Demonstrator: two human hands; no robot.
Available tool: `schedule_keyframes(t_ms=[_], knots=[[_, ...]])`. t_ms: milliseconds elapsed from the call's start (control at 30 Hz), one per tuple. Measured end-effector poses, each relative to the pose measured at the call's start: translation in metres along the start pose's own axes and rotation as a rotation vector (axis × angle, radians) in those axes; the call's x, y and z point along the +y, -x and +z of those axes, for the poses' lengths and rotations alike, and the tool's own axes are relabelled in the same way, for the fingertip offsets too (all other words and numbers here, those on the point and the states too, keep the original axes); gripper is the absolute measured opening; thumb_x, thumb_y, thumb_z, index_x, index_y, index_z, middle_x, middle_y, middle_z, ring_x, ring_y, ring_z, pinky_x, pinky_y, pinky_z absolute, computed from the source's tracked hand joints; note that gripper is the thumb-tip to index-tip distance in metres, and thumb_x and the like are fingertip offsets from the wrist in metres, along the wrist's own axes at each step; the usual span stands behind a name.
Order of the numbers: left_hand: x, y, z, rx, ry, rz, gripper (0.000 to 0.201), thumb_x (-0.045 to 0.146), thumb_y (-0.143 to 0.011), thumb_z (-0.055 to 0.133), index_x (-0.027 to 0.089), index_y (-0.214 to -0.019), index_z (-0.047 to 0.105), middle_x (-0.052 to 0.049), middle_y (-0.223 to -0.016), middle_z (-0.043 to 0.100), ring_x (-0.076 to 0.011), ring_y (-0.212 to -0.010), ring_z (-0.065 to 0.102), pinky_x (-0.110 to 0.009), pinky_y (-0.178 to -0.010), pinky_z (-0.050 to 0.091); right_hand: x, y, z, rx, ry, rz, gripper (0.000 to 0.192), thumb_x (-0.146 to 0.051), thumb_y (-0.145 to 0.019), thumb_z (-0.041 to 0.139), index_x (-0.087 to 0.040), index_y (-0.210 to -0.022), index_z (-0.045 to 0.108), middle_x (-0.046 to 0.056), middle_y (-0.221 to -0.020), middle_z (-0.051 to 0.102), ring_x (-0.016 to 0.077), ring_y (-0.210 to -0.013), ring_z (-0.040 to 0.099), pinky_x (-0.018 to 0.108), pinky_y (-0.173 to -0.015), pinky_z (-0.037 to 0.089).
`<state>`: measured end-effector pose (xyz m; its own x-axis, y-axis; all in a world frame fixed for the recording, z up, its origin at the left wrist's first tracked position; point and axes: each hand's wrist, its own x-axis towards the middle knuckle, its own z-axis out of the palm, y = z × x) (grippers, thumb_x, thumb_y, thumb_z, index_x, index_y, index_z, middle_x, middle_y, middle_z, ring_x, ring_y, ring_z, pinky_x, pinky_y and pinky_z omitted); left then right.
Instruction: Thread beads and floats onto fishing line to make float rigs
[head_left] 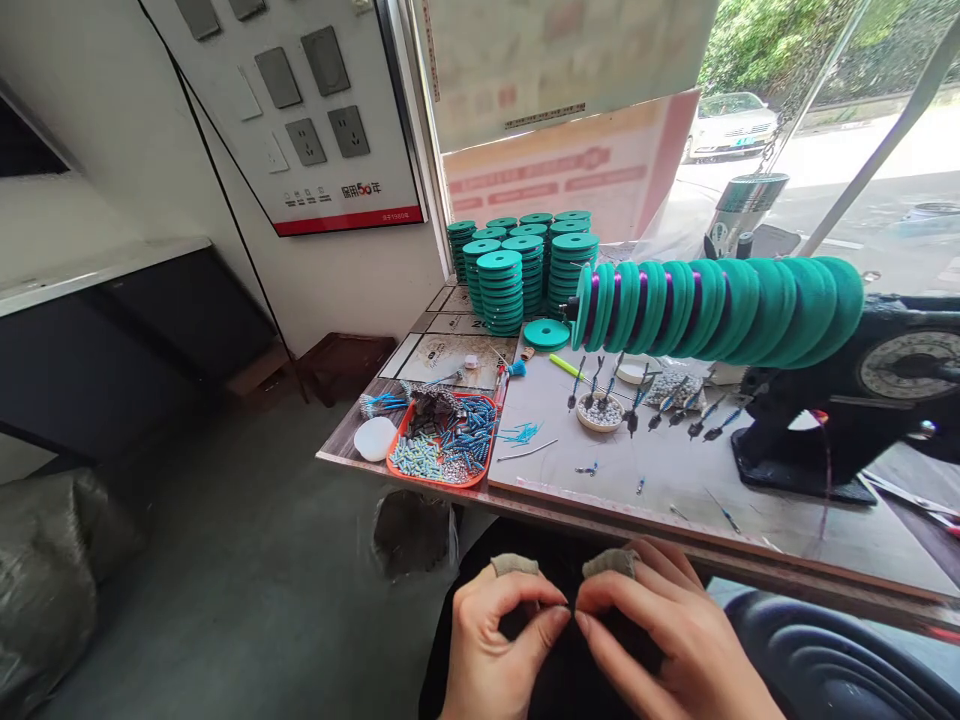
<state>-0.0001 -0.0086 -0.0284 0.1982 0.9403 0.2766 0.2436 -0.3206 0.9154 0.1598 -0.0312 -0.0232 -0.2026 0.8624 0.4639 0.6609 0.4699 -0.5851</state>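
My left hand (504, 632) and my right hand (651, 622) meet tip to tip over my lap, just below the table's front edge. Thumb and forefinger are pinched on each hand, and whatever lies between them is too small to make out. A strip of tan tape wraps a finger on each hand. Beyond them on the board (555, 455) lie small blue-striped pieces (592, 468) and thin blue bits (521, 432). A round dish of grey beads (600, 412) stands farther back. Several dark-tipped blue pieces (634, 410) hang below the row of green spools (720, 310).
An orange tray (480, 478) of small striped parts sits at the table's left corner beside a white lid (375, 438). Stacked green spools (501, 290) stand at the back. A black machine (817, 430) occupies the right; scissors (915, 500) lie behind its base.
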Motion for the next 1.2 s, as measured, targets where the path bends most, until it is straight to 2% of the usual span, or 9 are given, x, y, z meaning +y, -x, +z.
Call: schedule_keyframes(t_ms=[200,400,567,700,833,1100,1200], knots=[[-0.0007,0.0001,-0.0003,-0.018,-0.043,0.009,0.006,0.02,-0.073,0.069,0.016,-0.068,0.07,-0.003,-0.063,0.066,-0.0149,-0.06,0.061,-0.021,-0.059,0.049,-0.0012,-0.0002,0.0004,-0.015,-0.006,0.032,0.011,-0.017,-0.083,0.049,-0.024,-0.075,0.051,-0.002,-0.069,0.058,0.0176,-0.068,0.051,0.034,-0.072,0.036],[0.0,-0.0001,-0.0006,-0.024,-0.055,0.028,0.005,0.019,-0.072,0.07,0.016,-0.068,0.07,-0.003,-0.062,0.065,-0.0149,-0.059,0.061,-0.021,-0.058,0.049,0.0018,-0.0022,-0.0009,-0.018,0.018,-0.007,0.011,-0.017,-0.082,0.049,-0.024,-0.074,0.052,-0.001,-0.066,0.058,0.0179,-0.065,0.052,0.034,-0.069,0.039],[0.0005,0.0,-0.0015,-0.016,-0.064,0.024,0.005,0.018,-0.072,0.07,0.018,-0.067,0.07,-0.002,-0.063,0.066,-0.0148,-0.059,0.061,-0.021,-0.057,0.049,-0.0003,-0.0048,-0.0062,-0.101,0.053,-0.034,0.01,-0.016,-0.081,0.052,-0.023,-0.075,0.053,0.0,-0.068,0.06,0.017,-0.066,0.054,0.032,-0.067,0.042],[0.0012,0.0001,-0.0012,-0.019,-0.068,0.014,0.004,0.017,-0.071,0.07,0.018,-0.067,0.07,-0.002,-0.063,0.066,-0.0149,-0.059,0.06,-0.021,-0.057,0.049,-0.0022,-0.0029,-0.0037,-0.052,0.031,0.031,0.013,-0.016,-0.083,0.048,-0.023,-0.073,0.052,0.0,-0.068,0.059,0.0175,-0.068,0.053,0.035,-0.072,0.041],[0.0003,0.0008,-0.0008,-0.025,-0.068,0.019,0.004,0.015,-0.071,0.07,0.017,-0.067,0.07,-0.002,-0.063,0.066,-0.0149,-0.059,0.06,-0.022,-0.057,0.049,-0.0025,-0.0015,-0.001,-0.051,0.014,0.036,0.013,-0.015,-0.082,0.049,-0.023,-0.073,0.052,-0.001,-0.068,0.059,0.0171,-0.068,0.053,0.035,-0.072,0.04],[-0.0009,0.0007,-0.0021,-0.027,-0.117,0.081,0.004,0.016,-0.072,0.07,0.017,-0.068,0.07,-0.003,-0.063,0.066,-0.0149,-0.058,0.061,-0.022,-0.055,0.049,-0.0029,-0.0042,-0.0042,-0.064,0.033,0.028,0.013,-0.016,-0.082,0.049,-0.023,-0.072,0.053,-0.001,-0.067,0.059,0.0166,-0.067,0.054,0.032,-0.068,0.041],[-0.005,0.0028,-0.0015,-0.029,-0.155,0.106,0.004,0.016,-0.073,0.069,0.018,-0.07,0.07,-0.003,-0.064,0.067,-0.0153,-0.059,0.061,-0.022,-0.055,0.05,-0.001,-0.0067,-0.008,-0.098,0.057,-0.025,0.011,-0.014,-0.081,0.052,-0.022,-0.073,0.053,-0.001,-0.067,0.06,0.0159,-0.066,0.054,0.031,-0.067,0.043]])
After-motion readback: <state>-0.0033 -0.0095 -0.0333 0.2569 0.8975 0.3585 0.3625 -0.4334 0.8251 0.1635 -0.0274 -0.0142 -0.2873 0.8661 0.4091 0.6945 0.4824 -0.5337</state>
